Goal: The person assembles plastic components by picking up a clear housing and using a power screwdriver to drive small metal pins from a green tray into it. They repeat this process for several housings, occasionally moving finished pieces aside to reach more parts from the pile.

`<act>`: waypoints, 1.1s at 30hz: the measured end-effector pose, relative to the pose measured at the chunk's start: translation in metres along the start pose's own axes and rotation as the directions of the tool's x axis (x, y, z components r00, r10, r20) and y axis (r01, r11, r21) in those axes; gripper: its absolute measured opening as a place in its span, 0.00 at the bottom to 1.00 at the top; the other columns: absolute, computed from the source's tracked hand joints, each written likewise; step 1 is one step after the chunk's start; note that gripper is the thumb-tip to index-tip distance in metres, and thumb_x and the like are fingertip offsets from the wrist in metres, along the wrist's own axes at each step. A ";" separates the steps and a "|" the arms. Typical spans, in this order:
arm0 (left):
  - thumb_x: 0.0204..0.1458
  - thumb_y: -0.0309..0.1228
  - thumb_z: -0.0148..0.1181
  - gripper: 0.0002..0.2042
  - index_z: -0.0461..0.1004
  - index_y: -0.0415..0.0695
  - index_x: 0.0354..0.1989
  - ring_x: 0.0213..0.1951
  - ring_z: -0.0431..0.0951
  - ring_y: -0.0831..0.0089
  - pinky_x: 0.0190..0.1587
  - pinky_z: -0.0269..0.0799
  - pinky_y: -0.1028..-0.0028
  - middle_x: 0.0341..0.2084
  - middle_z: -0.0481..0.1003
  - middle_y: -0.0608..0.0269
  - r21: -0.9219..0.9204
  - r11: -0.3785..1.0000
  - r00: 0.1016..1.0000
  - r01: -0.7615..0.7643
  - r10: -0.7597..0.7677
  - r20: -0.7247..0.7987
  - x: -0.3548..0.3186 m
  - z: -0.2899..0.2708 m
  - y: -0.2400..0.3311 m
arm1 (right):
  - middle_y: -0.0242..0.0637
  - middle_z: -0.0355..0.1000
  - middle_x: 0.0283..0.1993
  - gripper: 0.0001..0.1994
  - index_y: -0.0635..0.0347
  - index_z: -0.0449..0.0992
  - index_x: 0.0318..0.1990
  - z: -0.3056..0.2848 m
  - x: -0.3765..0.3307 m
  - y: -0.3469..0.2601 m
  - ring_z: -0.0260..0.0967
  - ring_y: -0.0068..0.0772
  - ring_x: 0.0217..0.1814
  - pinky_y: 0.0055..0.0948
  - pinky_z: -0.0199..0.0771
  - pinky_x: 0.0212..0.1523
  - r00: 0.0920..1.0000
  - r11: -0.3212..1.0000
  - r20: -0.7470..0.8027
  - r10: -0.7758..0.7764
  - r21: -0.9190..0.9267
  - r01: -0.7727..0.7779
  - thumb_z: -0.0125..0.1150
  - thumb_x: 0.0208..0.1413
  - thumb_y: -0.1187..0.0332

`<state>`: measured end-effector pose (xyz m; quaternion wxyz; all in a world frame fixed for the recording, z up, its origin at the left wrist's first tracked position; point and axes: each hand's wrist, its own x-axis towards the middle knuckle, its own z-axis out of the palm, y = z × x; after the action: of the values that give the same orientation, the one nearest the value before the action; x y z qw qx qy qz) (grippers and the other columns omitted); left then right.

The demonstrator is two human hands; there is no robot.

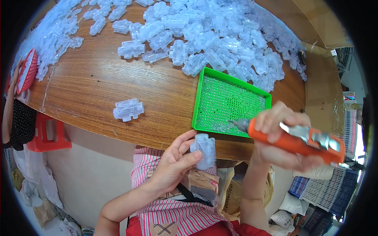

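Though translucent, ridged plastic casing (206,151)

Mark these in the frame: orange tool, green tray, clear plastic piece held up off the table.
Orange tool (292,144): head view, on the orange body.
Green tray (236,82): head view, on its far wall.
Clear plastic piece (206,150): head view, on the middle of its visible side.

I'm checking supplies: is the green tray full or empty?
Neither: the green tray is partly filled. Small metal pieces lie scattered across it, with green bottom showing between them.
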<state>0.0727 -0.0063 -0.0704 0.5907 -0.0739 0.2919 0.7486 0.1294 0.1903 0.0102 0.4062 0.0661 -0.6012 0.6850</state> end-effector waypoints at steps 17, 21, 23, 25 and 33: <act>0.52 0.18 0.59 0.19 0.54 0.37 0.45 0.45 0.76 0.69 0.50 0.73 0.75 0.43 0.66 0.52 0.099 0.943 0.932 -0.319 0.331 -0.150 0.032 0.014 -0.034 | 0.34 0.66 0.20 0.40 0.64 0.67 0.41 0.025 -0.013 -0.016 0.63 0.31 0.27 0.28 0.67 0.23 0.992 0.998 0.126 0.012 -0.067 -0.004 0.48 0.46 0.27; 0.52 0.17 0.59 0.19 0.54 0.36 0.45 0.44 0.76 0.69 0.50 0.73 0.75 0.43 0.65 0.53 0.117 0.938 0.928 -0.325 0.340 -0.152 0.033 0.012 -0.034 | 0.34 0.67 0.22 0.42 0.65 0.67 0.41 0.024 -0.020 -0.006 0.64 0.31 0.29 0.29 0.68 0.24 0.988 0.995 0.145 0.056 -0.085 -0.044 0.45 0.46 0.26; 0.52 0.17 0.59 0.19 0.54 0.36 0.44 0.44 0.76 0.69 0.50 0.73 0.75 0.43 0.65 0.53 0.117 0.937 0.928 -0.329 0.343 -0.142 0.033 0.014 -0.034 | 0.34 0.67 0.22 0.42 0.64 0.67 0.41 0.022 -0.020 -0.004 0.64 0.31 0.28 0.30 0.68 0.24 0.987 0.993 0.148 0.054 -0.108 -0.038 0.45 0.45 0.25; 0.52 0.17 0.59 0.18 0.54 0.36 0.44 0.44 0.76 0.69 0.49 0.73 0.76 0.43 0.66 0.52 0.109 0.929 0.923 -0.354 0.366 -0.118 0.034 0.013 -0.035 | 0.34 0.67 0.22 0.43 0.64 0.67 0.41 0.021 -0.021 0.001 0.64 0.31 0.28 0.30 0.69 0.24 0.987 0.992 0.154 0.052 -0.122 -0.034 0.45 0.44 0.24; 0.53 0.18 0.58 0.18 0.54 0.37 0.44 0.44 0.76 0.70 0.49 0.73 0.77 0.42 0.66 0.52 0.090 0.924 0.923 -0.371 0.378 -0.078 0.035 0.013 -0.034 | 0.36 0.68 0.22 0.44 0.64 0.70 0.37 0.023 -0.025 0.008 0.65 0.32 0.25 0.31 0.70 0.24 0.961 0.988 0.277 0.010 -0.153 0.034 0.51 0.37 0.23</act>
<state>0.0972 0.0344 -0.0871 0.4248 -0.0301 0.3552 0.8322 0.1313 0.1584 -0.0040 0.3262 0.1330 -0.7036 0.6172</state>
